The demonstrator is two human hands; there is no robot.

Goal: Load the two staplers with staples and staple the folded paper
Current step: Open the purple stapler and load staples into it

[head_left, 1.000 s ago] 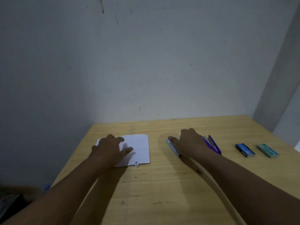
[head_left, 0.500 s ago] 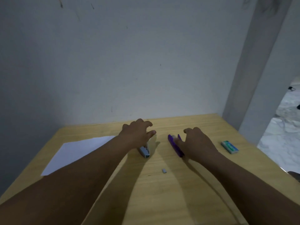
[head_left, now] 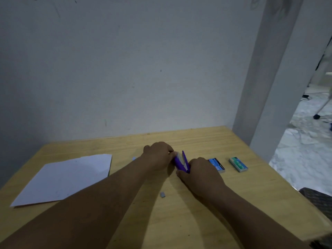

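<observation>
A purple stapler lies opened on the wooden table, its silver staple channel showing between the two purple arms. My left hand pinches its far end with curled fingers. My right hand grips the hinge end nearest me. The white folded paper lies flat at the left. A blue staple box and a green staple box sit right of my hands. The second stapler is hidden behind my left arm.
A small grey scrap, perhaps a bit of staples, lies on the table between my forearms. The wall stands just behind the table's far edge. A white pillar rises at the right, with the floor beyond.
My left hand left the light stapler and moved right onto the purple one. My right hand shifted to the purple stapler's near end. The view panned, bringing both staple boxes into sight.
</observation>
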